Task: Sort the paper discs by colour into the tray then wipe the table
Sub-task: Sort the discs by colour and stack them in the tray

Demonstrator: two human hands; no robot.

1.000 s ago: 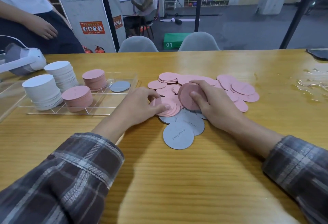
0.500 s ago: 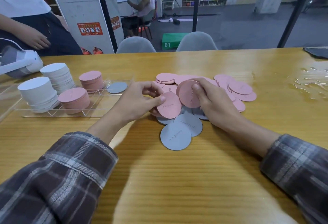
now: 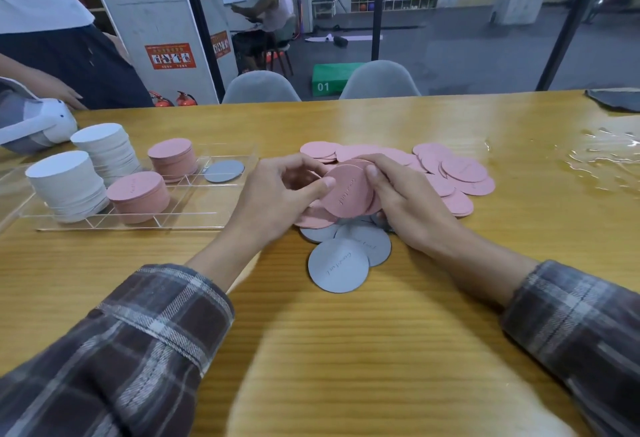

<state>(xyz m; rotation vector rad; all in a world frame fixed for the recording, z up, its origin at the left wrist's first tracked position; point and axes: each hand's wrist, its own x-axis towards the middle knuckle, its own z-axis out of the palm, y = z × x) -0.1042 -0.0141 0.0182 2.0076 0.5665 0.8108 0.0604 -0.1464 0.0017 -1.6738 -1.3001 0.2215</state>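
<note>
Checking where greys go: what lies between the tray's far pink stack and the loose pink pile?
Head view: one grey disc, flat in the tray beside the far pink stack, then the left hand before the loose pink pile.

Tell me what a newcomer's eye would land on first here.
First, both hands at the centre: the left hand and right hand hold a small bunch of pink discs above the loose pink pile, with grey discs lying just nearer the person. Next, the clear tray at left, with two white stacks, two pink stacks and one grey disc. A wet patch glistens on the table at far right.
</note>
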